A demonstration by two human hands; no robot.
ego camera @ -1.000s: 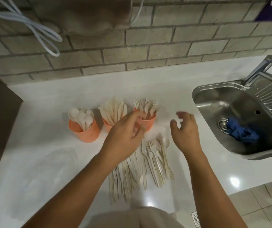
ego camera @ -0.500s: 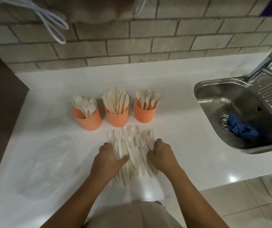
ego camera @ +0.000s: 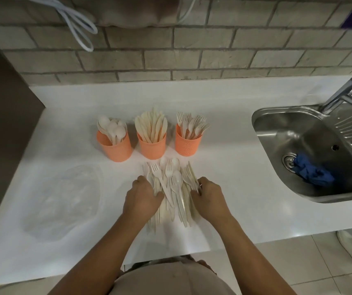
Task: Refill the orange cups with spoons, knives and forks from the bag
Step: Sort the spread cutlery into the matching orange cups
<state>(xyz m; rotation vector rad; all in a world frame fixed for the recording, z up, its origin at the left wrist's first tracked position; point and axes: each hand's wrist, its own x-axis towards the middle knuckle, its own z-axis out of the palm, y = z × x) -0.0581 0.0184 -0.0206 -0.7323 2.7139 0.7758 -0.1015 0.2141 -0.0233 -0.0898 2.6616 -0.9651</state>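
Squeezed the pile of pale plastic spoons, knives and forks (ego camera: 170, 189) on the white countertop (ego camera: 234, 177), just in front of the three orange plastic cups (ego camera: 152, 146), with curled fingers of the left hand (ego camera: 142, 199) gripping its left edge and of the right hand (ego camera: 209, 199) its right edge; judged the pieces light, stiff and slippery, best taken by the handles in small bunches. Noticed the clear plastic bag (ego camera: 64, 201) near on the left, the steel sink (ego camera: 277, 133) with a blue cloth (ego camera: 313, 173) well apart on the right; feared only the crowding inside the cups themselves.
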